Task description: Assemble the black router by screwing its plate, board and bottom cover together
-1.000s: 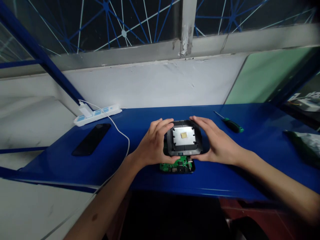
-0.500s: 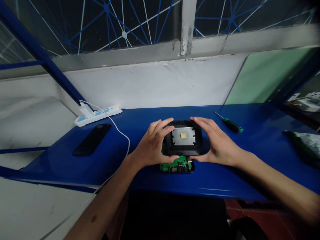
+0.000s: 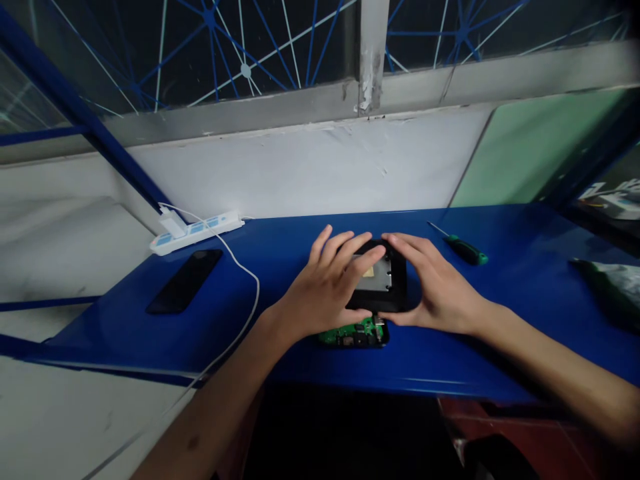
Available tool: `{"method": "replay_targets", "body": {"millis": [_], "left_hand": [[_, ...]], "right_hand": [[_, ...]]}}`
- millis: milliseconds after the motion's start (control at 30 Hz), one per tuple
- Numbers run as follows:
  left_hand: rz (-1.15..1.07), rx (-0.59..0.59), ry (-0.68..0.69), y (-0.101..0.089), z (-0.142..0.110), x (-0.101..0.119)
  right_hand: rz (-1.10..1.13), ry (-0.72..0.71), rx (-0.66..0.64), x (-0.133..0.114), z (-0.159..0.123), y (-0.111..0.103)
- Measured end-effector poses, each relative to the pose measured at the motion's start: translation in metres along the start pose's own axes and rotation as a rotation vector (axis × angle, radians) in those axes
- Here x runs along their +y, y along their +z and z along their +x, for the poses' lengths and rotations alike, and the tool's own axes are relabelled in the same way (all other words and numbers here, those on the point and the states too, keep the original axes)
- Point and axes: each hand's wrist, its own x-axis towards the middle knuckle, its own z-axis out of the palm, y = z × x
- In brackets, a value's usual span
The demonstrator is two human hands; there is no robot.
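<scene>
A black plastic cover [image 3: 399, 283] is held above the bench by my right hand [image 3: 440, 283], with fingers at its top edge and thumb at its bottom edge. Its inner face shows a silver metal plate [image 3: 381, 279] with a small yellowish pad [image 3: 369, 272]. My left hand [image 3: 325, 287] is open, fingers spread across the left part of the cover, hiding it; whether they touch it I cannot tell. Under the cover, on the bench, lies a green circuit board [image 3: 350, 332] in a dark housing, partly hidden by the cover and my left hand.
A screwdriver [image 3: 465, 250] with a green and black handle lies at the right on the blue bench [image 3: 425, 360]. A black phone [image 3: 185, 281], a white power strip [image 3: 200, 230] and a white cable [image 3: 245, 267] are at the left. A shiny bag [image 3: 613, 287] sits far right.
My left hand has let go of the cover's left edge and slid right, its fingers spreading over the plate and pad. The right hand keeps the cover in nearly the same place.
</scene>
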Motion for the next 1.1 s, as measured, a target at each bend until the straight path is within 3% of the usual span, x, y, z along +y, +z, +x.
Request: {"method": "replay_targets", "body": {"millis": [333, 633, 767, 967, 1100], "left_hand": [[-0.074, -0.040, -0.008, 0.004, 0.010, 0.008], [-0.396, 0.106, -0.138, 0.000, 0.008, 0.007], [-0.551, 0.143, -0.091, 0.003, 0.008, 0.007], [-0.608, 0.212, -0.048, 0.006, 0.007, 0.004], [-0.666, 0.192, -0.126, 0.011, -0.001, 0.001]], "right_hand": [[-0.015, -0.018, 0.053, -0.001, 0.001, 0.000], [0.226, 0.096, 0.003, -0.009, 0.002, -0.006], [0.270, 0.092, -0.070, -0.008, 0.003, -0.003], [0.336, 0.119, -0.117, -0.006, 0.002, 0.005], [0.342, 0.155, -0.091, -0.003, 0.000, 0.006]]}}
